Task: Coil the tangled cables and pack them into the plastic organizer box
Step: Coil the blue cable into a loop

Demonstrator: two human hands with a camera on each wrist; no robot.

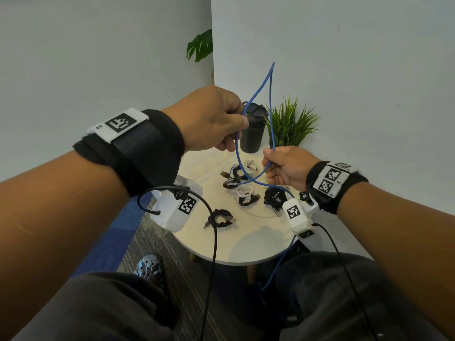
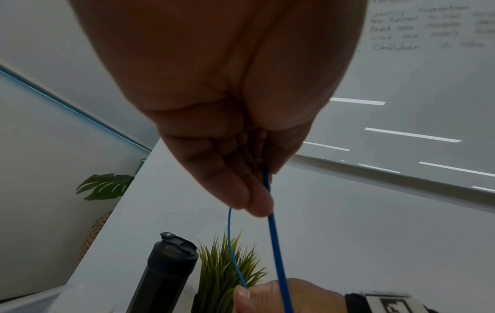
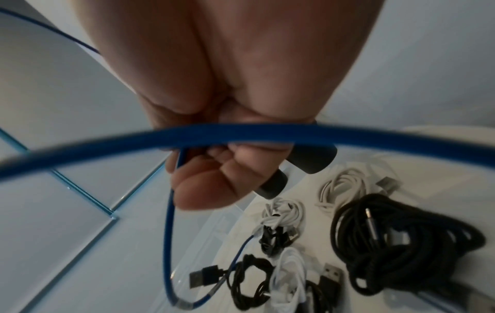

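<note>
Coiling the long blue cable, your fingers clamp its loops; several bundled cables await packing on the desk.

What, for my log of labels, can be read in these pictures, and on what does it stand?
"David and": handwriting on the whiteboard, only roughly legible.
"Children": possibly, on a lower line of the board; the other lines are too blurred to read.
Left wristband: square code pattern, with small characters too small to read.
Right wristband: two code patterns, with tiny characters too small to read.
</note>
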